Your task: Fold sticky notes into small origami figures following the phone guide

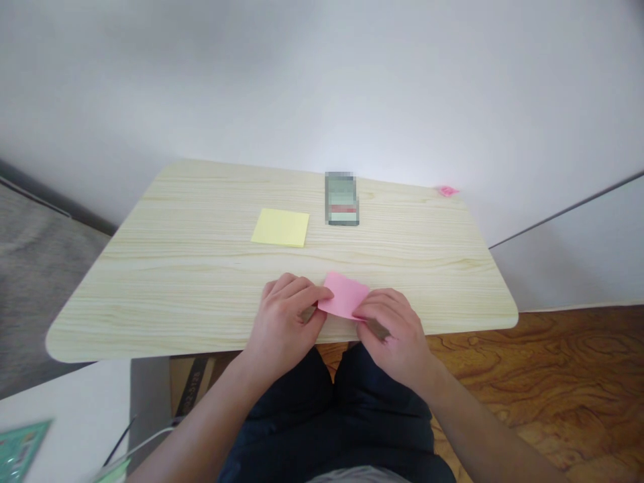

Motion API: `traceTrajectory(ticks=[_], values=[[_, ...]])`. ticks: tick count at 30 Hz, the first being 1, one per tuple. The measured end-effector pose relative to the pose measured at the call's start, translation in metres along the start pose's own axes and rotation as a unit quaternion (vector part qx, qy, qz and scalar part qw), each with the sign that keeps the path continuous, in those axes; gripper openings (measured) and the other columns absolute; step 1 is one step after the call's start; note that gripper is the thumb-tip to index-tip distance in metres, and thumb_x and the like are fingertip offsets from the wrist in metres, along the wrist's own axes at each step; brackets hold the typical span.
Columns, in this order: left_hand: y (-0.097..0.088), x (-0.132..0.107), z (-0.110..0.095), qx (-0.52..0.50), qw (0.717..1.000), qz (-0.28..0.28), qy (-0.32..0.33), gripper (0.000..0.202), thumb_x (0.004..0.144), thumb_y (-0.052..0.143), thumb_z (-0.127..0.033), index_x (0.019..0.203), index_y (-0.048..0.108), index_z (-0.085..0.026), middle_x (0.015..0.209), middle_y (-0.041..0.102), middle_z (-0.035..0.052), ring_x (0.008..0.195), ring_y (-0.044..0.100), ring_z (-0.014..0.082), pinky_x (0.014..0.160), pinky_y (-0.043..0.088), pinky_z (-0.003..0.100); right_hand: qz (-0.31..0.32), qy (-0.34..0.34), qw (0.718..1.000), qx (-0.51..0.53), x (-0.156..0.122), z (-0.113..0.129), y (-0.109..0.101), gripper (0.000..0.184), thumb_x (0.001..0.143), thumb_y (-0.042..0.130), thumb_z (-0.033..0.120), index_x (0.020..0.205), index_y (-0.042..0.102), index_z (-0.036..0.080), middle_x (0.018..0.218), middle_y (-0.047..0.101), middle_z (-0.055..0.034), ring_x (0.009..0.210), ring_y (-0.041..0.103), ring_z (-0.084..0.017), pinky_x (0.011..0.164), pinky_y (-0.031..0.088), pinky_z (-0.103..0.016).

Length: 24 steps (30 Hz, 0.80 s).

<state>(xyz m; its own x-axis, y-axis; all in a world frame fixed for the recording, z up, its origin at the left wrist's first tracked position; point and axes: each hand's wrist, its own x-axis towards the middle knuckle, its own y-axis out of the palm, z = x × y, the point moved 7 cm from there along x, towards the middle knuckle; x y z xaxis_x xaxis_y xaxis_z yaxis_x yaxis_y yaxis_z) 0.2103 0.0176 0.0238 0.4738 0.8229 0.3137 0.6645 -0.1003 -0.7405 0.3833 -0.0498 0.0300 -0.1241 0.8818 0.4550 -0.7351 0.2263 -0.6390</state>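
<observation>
A pink piece of paper (pixel 346 295) is held between my two hands near the front edge of the table. My left hand (pixel 286 318) pinches its left side between thumb and fingers. At the lower right corner, my right hand (pixel 392 325) grips the paper the same way. The paper tilts slightly and its front edge bows. Beyond my left hand, a yellow pad of sticky notes (pixel 280 228) lies flat on the table.
The pale wood-grain table (pixel 201 268) stands against a white wall. A phone-like rectangle (pixel 343 199), blurred out, lies near the back edge. A small crumpled pink piece (pixel 448 191) rests at the back right corner. A white surface (pixel 75 402) with a green packet (pixel 23 449) is at lower left.
</observation>
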Motion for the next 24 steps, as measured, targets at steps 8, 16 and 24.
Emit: traceTrajectory(ticks=[8, 16, 24], values=[[0.002, 0.003, 0.002, -0.051, 0.999, 0.012, 0.003, 0.038, 0.087, 0.066, -0.016, 0.123, 0.067, -0.030, 0.118, 0.073, 0.0004, 0.115, 0.061, 0.0235, 0.104, 0.044, 0.043, -0.022, -0.019, 0.999, -0.015, -0.005, 0.010, 0.015, 0.028, 0.082, 0.068, 0.004, 0.101, 0.070, 0.025, 0.096, 0.074, -0.0030, 0.096, 0.065, -0.023, 0.089, 0.053, -0.044], [-0.004, 0.000, 0.003, -0.126, 0.992, 0.010, -0.021, 0.051, 0.086, 0.067, -0.014, 0.133, 0.059, -0.033, 0.128, 0.068, 0.0008, 0.120, 0.062, 0.0223, 0.107, 0.047, 0.041, -0.052, 0.005, 0.998, -0.026, -0.008, 0.008, 0.018, 0.025, 0.084, 0.068, 0.005, 0.100, 0.070, 0.024, 0.095, 0.073, -0.0033, 0.095, 0.064, -0.024, 0.086, 0.052, -0.044], [-0.014, -0.003, 0.011, 0.007, 1.000, -0.023, -0.008, 0.020, 0.087, 0.068, -0.019, 0.102, 0.076, -0.030, 0.121, 0.071, 0.0015, 0.118, 0.061, 0.0251, 0.104, 0.045, 0.046, -0.057, 0.022, 0.998, -0.024, -0.006, 0.006, 0.011, 0.022, 0.087, 0.066, 0.007, 0.098, 0.071, 0.025, 0.094, 0.073, -0.0029, 0.094, 0.064, -0.023, 0.087, 0.052, -0.044]])
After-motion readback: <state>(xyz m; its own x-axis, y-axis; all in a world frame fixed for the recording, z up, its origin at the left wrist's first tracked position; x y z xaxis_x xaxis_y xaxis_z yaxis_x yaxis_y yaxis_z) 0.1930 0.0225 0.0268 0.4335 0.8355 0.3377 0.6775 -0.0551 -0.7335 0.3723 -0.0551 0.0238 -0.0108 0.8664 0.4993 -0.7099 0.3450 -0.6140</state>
